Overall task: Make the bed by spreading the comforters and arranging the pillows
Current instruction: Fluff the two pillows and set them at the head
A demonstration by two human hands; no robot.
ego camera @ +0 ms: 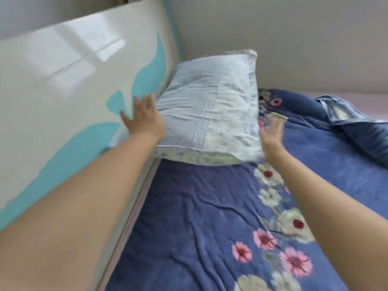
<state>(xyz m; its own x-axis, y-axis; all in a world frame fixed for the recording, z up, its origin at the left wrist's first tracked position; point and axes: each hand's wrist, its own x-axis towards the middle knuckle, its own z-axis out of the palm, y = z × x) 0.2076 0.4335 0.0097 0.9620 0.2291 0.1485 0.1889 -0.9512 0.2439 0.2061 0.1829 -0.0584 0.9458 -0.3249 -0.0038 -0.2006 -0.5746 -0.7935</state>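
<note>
Right now I am working on the pillow point(210, 114), a pale blue-and-white checked one with a floral border, which is sitting at the head end of the bed in the corner, leaning against the glossy white headboard point(69, 80) with its teal shapes and close to the wall point(294, 38). My left hand point(142, 118) is lying against the pillow's left edge, between it and the headboard, fingers spread and fairly straight, gripping nothing as far as I can tell. My right hand point(271, 131) is at the pillow's right lower edge, fingers extended and blurred; it seems to be touching or patting the side, not clutching it, though I cannot be sure of contact. I am judging this as the settling of the pillow into place.

Under the pillow, the dark blue floral comforter point(199, 217) is lying spread over the near part of the bed, with shallow wrinkles left in it. So that much looks largely done. Further right, a bunched blue bedding heap point(357, 127) is sitting rumpled near the wall, with a patterned underside showing; that part is looking unfinished to me. I am seeing only this one pillow clearly, so I cannot say whether others are waiting to be arranged.
</note>
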